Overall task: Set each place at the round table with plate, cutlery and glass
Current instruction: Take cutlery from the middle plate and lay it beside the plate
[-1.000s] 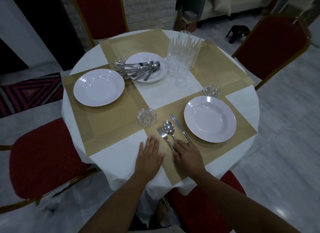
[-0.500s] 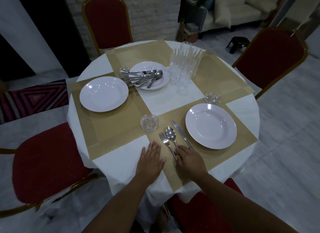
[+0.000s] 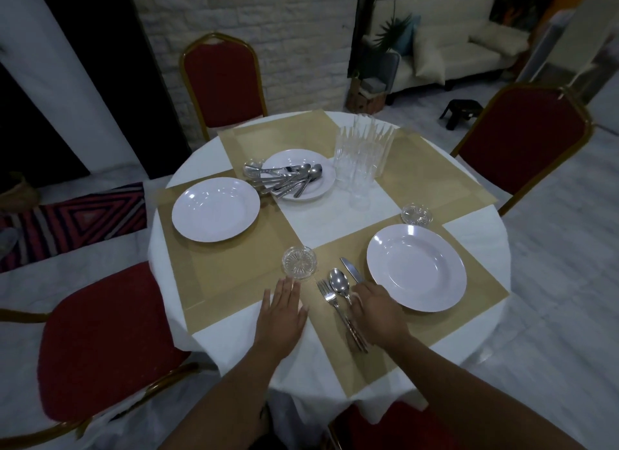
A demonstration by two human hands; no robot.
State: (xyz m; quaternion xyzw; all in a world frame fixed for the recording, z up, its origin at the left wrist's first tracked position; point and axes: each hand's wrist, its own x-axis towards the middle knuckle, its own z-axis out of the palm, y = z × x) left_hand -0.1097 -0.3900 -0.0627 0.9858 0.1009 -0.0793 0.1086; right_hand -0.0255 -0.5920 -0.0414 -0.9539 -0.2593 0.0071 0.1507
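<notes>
Right hand (image 3: 375,310) rests over the knife (image 3: 350,269) handle, grasp unclear; fork (image 3: 326,294) and spoon (image 3: 339,282) just left; left hand (image 3: 283,310) lies flat, released

Red chairs (image 3: 224,81) with gold frames stand round the worktop. Behind the far one is a white brick wall (image 3: 268,31). A striped rug (image 3: 77,222) lies on the floor at left. Far right stand a cream sofa (image 3: 469,54), a plant (image 3: 388,37) and a black stool (image 3: 462,111).
</notes>
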